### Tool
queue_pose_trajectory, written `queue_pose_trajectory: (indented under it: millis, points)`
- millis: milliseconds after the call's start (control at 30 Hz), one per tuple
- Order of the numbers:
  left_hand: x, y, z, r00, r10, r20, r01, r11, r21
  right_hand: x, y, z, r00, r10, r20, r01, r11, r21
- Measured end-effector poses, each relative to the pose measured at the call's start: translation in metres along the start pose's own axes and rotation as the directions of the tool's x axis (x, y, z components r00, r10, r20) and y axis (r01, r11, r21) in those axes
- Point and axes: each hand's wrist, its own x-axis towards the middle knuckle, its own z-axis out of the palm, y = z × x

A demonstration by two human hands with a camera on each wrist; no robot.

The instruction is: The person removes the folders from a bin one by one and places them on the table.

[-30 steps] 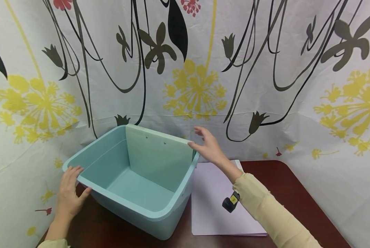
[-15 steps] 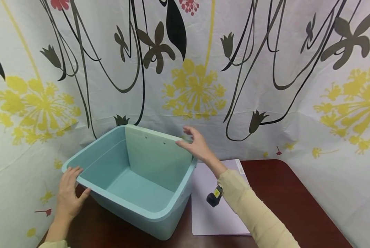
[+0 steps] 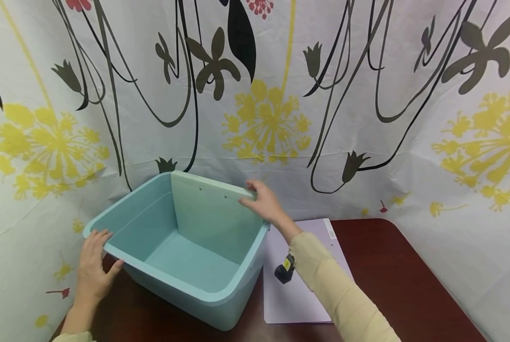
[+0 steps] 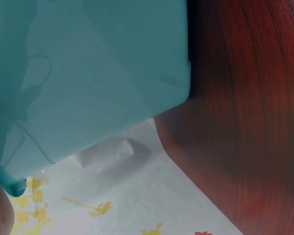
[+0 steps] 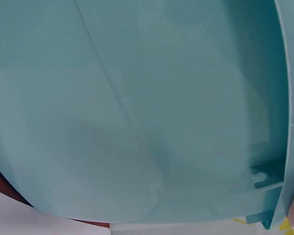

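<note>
A light blue plastic bin point(image 3: 186, 297) stands on the table at the left of the head view. Inside it, a light green file folder point(image 3: 212, 218) stands upright against the far wall, its edge level with the rim. My right hand point(image 3: 264, 203) holds the folder's top right corner, thumb on the near face and fingers behind. Relaxed fingers of my left hand point(image 3: 93, 268) rest on the bin's left corner rim, the thumb at the near side. The bin's outer wall point(image 4: 98, 73) fills much of the left wrist view; another wall point(image 5: 137, 122) fills the right wrist view.
Lilac file folders point(image 3: 297, 294) lie flat on the table to the right of the bin, beneath my right forearm. The dark red-brown table point(image 3: 391, 266) extends to the right. Patterned cloth point(image 3: 366, 118) hangs behind and on both sides.
My right hand has moved left and slightly down from the bin's right corner and now holds the green folder's corner. The left hand stays on the rim.
</note>
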Motion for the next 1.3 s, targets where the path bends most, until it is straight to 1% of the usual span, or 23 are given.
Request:
queue_pose_trajectory:
  millis: [133, 300, 367, 467, 567, 833, 1000, 1100, 1167, 1233, 1300]
  points:
    - [0.000, 0.002, -0.001, 1.000, 0.005, -0.005, -0.005, 1.000, -0.010, 0.002, 0.000, 0.000, 0.997, -0.044, 0.058, 0.051, 0.990, -0.133]
    - [0.000, 0.002, 0.000, 1.000, 0.002, -0.005, -0.002, 1.000, -0.002, 0.001, -0.003, 0.001, 0.994, -0.058, 0.097, 0.085, 0.950, -0.301]
    - [0.000, 0.001, -0.001, 1.000, 0.005, -0.005, -0.005, 1.000, -0.005, 0.001, -0.004, 0.002, 0.994, -0.054, 0.095, 0.082, 0.941, -0.329]
    - [-0.001, 0.001, 0.000, 1.000, 0.007, -0.008, -0.007, 1.000, -0.008, 0.001, -0.005, 0.004, 0.996, -0.051, 0.076, 0.074, 0.939, -0.336]
    - [-0.002, 0.002, 0.000, 1.000, 0.004, -0.005, -0.004, 1.000, -0.007, 0.000, -0.004, 0.006, 0.997, -0.056, 0.045, 0.067, 0.949, -0.309]
    - [-0.001, 0.003, 0.000, 1.000, 0.000, -0.006, 0.000, 1.000, -0.002, -0.003, 0.000, 0.007, 0.994, -0.092, -0.064, 0.079, 0.980, -0.181]
    - [0.000, 0.002, 0.000, 1.000, 0.004, -0.002, -0.004, 1.000, 0.009, -0.006, 0.000, 0.005, 0.988, -0.082, -0.134, 0.068, 0.992, -0.104]
    - [0.000, 0.003, -0.001, 1.000, -0.003, 0.001, 0.003, 1.000, 0.014, -0.007, 0.000, 0.003, 0.979, -0.061, -0.194, 0.055, 0.998, -0.033]
    - [0.000, 0.004, -0.001, 1.000, -0.005, 0.002, 0.005, 1.000, 0.015, -0.008, -0.001, 0.001, 0.968, -0.049, -0.245, 0.054, 0.998, 0.016]
    - [0.000, 0.004, -0.001, 1.000, -0.005, 0.000, 0.005, 1.000, 0.016, -0.008, -0.002, -0.002, 0.956, -0.045, -0.291, 0.069, 0.995, 0.073]
    - [0.000, 0.004, -0.001, 1.000, -0.001, -0.003, 0.001, 1.000, 0.013, -0.010, -0.004, -0.004, 0.941, -0.056, -0.333, 0.100, 0.988, 0.117]
